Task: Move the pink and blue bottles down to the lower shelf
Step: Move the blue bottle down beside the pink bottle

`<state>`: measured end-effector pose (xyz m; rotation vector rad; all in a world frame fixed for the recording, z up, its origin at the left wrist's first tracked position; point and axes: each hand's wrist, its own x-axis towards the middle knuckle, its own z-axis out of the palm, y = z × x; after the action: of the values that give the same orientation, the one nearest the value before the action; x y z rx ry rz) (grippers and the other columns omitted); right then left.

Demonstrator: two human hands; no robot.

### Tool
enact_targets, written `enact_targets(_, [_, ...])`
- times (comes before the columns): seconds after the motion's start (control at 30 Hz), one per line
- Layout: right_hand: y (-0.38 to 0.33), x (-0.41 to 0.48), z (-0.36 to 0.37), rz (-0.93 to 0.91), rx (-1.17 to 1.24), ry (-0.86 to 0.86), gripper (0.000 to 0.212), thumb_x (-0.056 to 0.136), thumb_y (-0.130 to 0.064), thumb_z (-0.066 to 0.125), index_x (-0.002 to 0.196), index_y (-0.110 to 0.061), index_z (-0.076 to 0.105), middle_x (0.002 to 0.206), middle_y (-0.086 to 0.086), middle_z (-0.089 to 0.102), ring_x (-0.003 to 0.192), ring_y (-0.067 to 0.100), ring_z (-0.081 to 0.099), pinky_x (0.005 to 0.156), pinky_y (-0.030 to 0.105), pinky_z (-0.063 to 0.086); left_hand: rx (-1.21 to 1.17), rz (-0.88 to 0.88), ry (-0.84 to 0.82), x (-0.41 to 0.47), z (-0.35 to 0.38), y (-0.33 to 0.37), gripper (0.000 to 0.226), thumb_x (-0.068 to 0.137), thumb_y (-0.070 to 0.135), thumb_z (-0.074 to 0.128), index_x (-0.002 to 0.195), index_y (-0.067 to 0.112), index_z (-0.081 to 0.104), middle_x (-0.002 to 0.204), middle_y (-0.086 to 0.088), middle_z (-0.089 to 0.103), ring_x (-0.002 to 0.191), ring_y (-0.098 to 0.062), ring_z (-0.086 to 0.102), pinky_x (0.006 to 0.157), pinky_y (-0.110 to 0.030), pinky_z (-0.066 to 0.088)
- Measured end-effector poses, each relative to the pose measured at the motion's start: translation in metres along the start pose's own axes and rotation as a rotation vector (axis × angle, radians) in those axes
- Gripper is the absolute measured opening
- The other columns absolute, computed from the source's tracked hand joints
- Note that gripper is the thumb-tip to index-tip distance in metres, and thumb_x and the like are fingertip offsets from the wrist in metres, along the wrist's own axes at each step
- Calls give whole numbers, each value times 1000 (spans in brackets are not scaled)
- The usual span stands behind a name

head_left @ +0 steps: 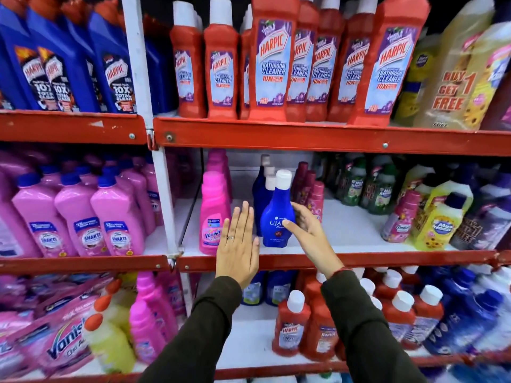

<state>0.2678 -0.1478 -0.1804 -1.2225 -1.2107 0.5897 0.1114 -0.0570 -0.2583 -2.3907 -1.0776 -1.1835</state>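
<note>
While the blue bottle stood upright near the front edge of the middle shelf, the right hand was curled around its right side, thumb on the label and fingers behind, though whether the grip had fully closed on it could not be told. Just left of it, also at the front edge, stood the pink bottle (a Vanish label showed on its face), upright and apart from the blue one. The left hand was open and flat, fingers straight and together, raised in front of the gap between the two bottles and holding nothing; a ring sat on one finger. More blue bottles with white caps lined up behind the front one, toward the back of the shelf. Below, the lower shelf held red bottles with white caps at its right part and more pink bottles near its left edge. Red Harpic bottles filled the top shelf.
</note>
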Motion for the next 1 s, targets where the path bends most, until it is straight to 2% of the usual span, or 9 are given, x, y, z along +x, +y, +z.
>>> enact_targets(0.17, [22,13,2,69,14,-16,39,94,5,57,128,-12,52,126,8,62,113,12,61,94,17,51,-28,-59,-74,-6,18,6,67,101,25,35,162,3,20,171,-13,14,158,-26,14,130,-37,1])
enact_targets(0.3, [43,19,1,114,-15,-42,43,94,3,57,136,-4,49,133,11,60,122,20,59,92,17,52,-20,-78,-102,-6,26,9,66,100,26,33,161,1,21,170,-15,17,157,-26,14,129,-37,2])
enact_targets(0.4, [54,20,0,121,5,-18,46,93,3,58,138,-2,48,135,16,59,126,26,58,94,20,53,-24,-96,-117,-7,31,7,68,100,26,33,161,2,14,170,-15,15,158,-27,15,129,-37,2])
enact_targets(0.5, [59,22,1,118,11,-44,46,94,-1,59,138,-5,47,136,13,58,127,24,57,96,23,53,6,-94,-124,-9,35,6,68,100,28,33,160,2,12,170,-15,16,158,-28,19,129,-39,6])
enact_targets(0.63, [62,22,3,113,33,-56,45,95,-3,58,138,-9,46,137,11,57,128,22,56,98,26,53,36,-102,-125,-9,37,6,67,100,28,31,159,1,16,169,-18,17,156,-30,21,126,-43,14])
enact_targets(0.8, [66,22,3,113,35,-66,44,96,-5,58,137,-14,47,138,10,56,129,21,55,106,39,49,78,-111,-150,-9,38,7,66,101,29,30,159,-2,24,168,-21,24,155,-33,28,125,-44,16])
enact_targets(0.87, [66,21,4,102,37,-61,44,96,-5,57,137,-14,47,138,10,57,129,21,55,105,37,50,79,-125,-149,-8,37,9,67,101,29,30,159,-2,25,168,-21,23,155,-33,28,125,-44,16])
enact_targets(0.93, [64,19,4,89,41,-62,44,96,-5,58,138,-14,47,138,9,56,129,21,55,101,30,52,64,-144,-111,-9,36,12,67,101,29,30,160,-2,20,169,-22,20,157,-34,25,126,-44,14])
enact_targets(1.0, [61,16,0,66,30,-48,48,95,-6,60,140,-13,46,141,6,55,130,17,54,97,18,51,38,-134,-44,-10,36,19,70,102,30,30,161,0,8,171,-19,8,159,-31,12,129,-42,7])
